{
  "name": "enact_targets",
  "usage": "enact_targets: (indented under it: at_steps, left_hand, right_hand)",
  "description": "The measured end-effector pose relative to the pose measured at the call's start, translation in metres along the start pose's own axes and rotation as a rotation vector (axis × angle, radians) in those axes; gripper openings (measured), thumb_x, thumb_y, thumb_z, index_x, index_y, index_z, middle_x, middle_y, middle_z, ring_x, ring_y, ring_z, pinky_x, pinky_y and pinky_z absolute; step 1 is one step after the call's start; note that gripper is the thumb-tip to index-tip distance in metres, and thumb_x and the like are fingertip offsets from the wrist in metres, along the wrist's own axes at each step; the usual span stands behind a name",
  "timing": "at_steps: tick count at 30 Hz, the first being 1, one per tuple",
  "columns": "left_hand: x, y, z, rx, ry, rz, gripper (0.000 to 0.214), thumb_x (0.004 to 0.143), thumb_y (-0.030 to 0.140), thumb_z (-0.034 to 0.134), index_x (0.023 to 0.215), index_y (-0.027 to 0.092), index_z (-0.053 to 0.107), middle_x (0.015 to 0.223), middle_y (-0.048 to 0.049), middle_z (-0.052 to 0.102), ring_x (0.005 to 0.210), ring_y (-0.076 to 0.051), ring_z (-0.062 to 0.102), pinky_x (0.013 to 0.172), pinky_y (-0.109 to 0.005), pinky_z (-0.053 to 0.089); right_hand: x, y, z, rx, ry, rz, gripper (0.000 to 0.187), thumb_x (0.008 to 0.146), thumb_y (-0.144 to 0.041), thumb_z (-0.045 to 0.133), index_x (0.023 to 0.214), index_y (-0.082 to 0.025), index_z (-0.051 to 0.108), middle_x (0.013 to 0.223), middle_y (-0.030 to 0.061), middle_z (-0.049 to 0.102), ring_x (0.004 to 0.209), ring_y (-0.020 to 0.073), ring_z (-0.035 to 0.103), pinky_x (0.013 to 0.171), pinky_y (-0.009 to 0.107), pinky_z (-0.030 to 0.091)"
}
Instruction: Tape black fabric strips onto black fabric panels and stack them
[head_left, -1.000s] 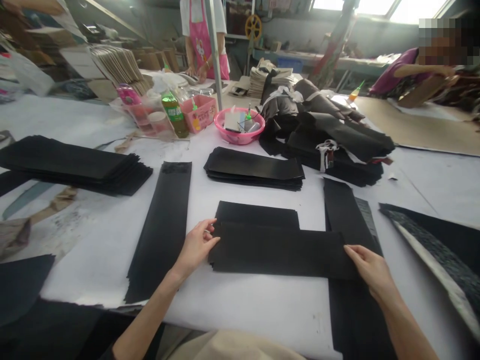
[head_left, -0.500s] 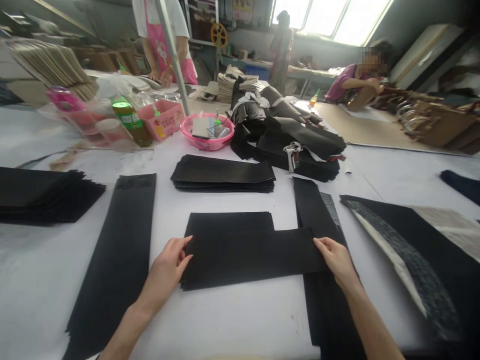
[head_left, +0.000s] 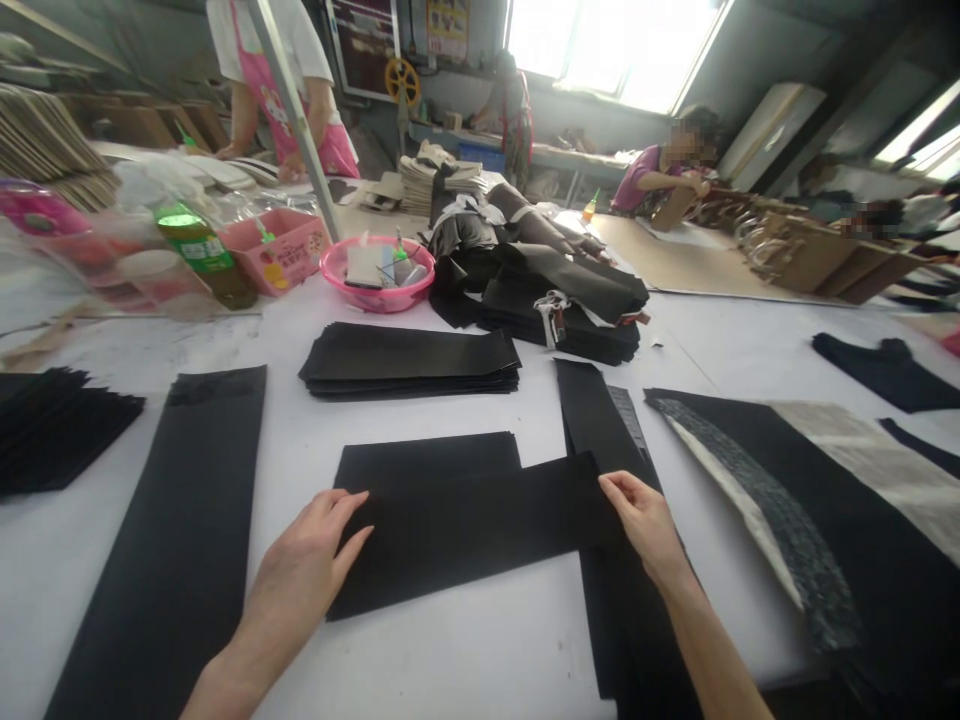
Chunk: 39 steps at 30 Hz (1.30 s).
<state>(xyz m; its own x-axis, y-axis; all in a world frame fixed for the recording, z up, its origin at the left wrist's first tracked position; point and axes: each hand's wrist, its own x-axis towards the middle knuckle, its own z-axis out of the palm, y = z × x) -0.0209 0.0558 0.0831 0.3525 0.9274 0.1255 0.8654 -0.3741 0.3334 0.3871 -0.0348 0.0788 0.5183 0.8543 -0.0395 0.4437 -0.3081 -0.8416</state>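
Observation:
A black rectangular sheet (head_left: 465, 530) lies crosswise in front of me on the white table (head_left: 465, 660), over another black sheet (head_left: 427, 460). My left hand (head_left: 307, 565) rests at its left end with fingers stretched out flat, holding nothing. My right hand (head_left: 641, 520) lies on its right end, fingers laid along the edge, where the sheet overlaps a long black strip (head_left: 600, 420) running away from me.
A stack of black sheets (head_left: 409, 358) sits behind, a long black strip (head_left: 180, 520) and another stack (head_left: 52, 430) to the left. Farther back are a pink basin (head_left: 375, 285), green bottle (head_left: 202, 255), dark bag pile (head_left: 555, 290). A patterned board (head_left: 750, 490) lies right. Two people work beyond.
My view has swung up and to the right. Both hands have stayed at the ends of the sheet, and its right end has slid slightly inward and tilted.

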Motion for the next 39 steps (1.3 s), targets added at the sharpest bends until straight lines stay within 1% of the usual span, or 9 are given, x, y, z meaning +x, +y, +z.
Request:
enact_targets:
  at_steps: [6,11,14,17,22,26,31,35,39]
  left_hand:
    - [0.033,0.062,-0.007,-0.422,-0.127,0.16,0.023,0.094,0.033,0.047,0.113,0.027,0.059,0.112,-0.0025,0.06,0.099,-0.021,0.061,0.084,-0.032,0.05]
    - [0.065,0.118,-0.006,-0.64,-0.164,0.324,0.031,0.097,0.031,0.043,0.125,0.027,0.055,0.118,-0.0051,0.06,0.106,-0.021,0.059,0.092,-0.033,0.049]
    - [0.081,0.139,0.004,-0.694,-0.172,0.426,0.035,0.097,0.032,0.044,0.131,0.025,0.052,0.123,-0.0071,0.059,0.113,-0.022,0.056,0.098,-0.035,0.045]
    - [0.091,0.15,0.014,-0.743,-0.233,0.489,0.031,0.096,0.034,0.047,0.122,0.023,0.058,0.112,-0.0061,0.064,0.104,-0.02,0.059,0.091,-0.03,0.046]
    - [0.09,0.155,0.02,-0.81,-0.233,0.466,0.025,0.095,0.032,0.048,0.081,0.018,0.064,0.075,0.0002,0.061,0.069,-0.013,0.055,0.066,-0.024,0.042]
    - [0.079,0.157,0.014,-0.774,-0.174,0.443,0.023,0.095,0.03,0.05,0.079,0.018,0.061,0.076,0.0001,0.062,0.07,-0.013,0.054,0.066,-0.025,0.04]
    - [0.071,0.158,0.011,-0.75,-0.153,0.43,0.022,0.094,0.032,0.051,0.082,0.018,0.063,0.079,-0.0015,0.064,0.07,-0.014,0.054,0.067,-0.026,0.04]
    - [0.076,0.139,0.013,-0.857,-0.275,0.352,0.021,0.091,0.034,0.054,0.082,0.019,0.064,0.075,0.0009,0.062,0.068,-0.013,0.054,0.065,-0.023,0.04]
    - [0.079,0.103,0.009,-0.831,-0.407,0.249,0.025,0.085,0.04,0.059,0.075,0.018,0.064,0.064,0.0032,0.054,0.061,-0.012,0.047,0.057,-0.022,0.035]
  right_hand:
    - [-0.016,-0.027,-0.003,0.087,0.0,-0.066,0.031,0.085,-0.05,0.061,0.086,-0.02,0.066,0.08,-0.0001,0.064,0.074,0.0172,0.056,0.066,0.024,0.044]
    - [-0.03,-0.044,-0.005,0.106,-0.038,-0.105,0.025,0.086,-0.046,0.061,0.092,-0.022,0.066,0.083,-0.0011,0.065,0.077,0.0171,0.057,0.069,0.023,0.046]
    - [-0.037,-0.052,-0.006,0.095,-0.049,-0.118,0.024,0.087,-0.046,0.061,0.093,-0.022,0.065,0.084,-0.0007,0.065,0.079,0.018,0.058,0.068,0.023,0.047]
    - [-0.042,-0.059,-0.007,0.113,-0.07,-0.123,0.025,0.087,-0.046,0.06,0.093,-0.022,0.065,0.085,-0.0006,0.065,0.079,0.0183,0.059,0.068,0.023,0.047]
    - [-0.043,-0.066,-0.007,0.156,-0.093,-0.102,0.029,0.087,-0.048,0.059,0.099,-0.022,0.065,0.084,0.0,0.065,0.078,0.0187,0.059,0.067,0.023,0.048]
    - [-0.036,-0.076,0.0,0.176,-0.079,-0.08,0.032,0.088,-0.049,0.058,0.103,-0.022,0.065,0.086,0.0003,0.065,0.08,0.0191,0.06,0.069,0.024,0.049]
    - [-0.031,-0.09,0.009,0.092,-0.017,-0.135,0.031,0.087,-0.051,0.057,0.089,-0.021,0.066,0.075,-0.0009,0.06,0.067,0.0162,0.053,0.058,0.023,0.043]
    - [-0.032,-0.093,0.004,0.093,0.108,-0.169,0.029,0.088,-0.049,0.058,0.086,-0.021,0.065,0.069,-0.0016,0.055,0.064,0.015,0.049,0.056,0.023,0.039]
    - [-0.029,-0.092,-0.009,0.112,0.273,-0.161,0.03,0.086,-0.049,0.06,0.088,-0.02,0.065,0.071,-0.0006,0.056,0.065,0.0153,0.048,0.057,0.024,0.038]
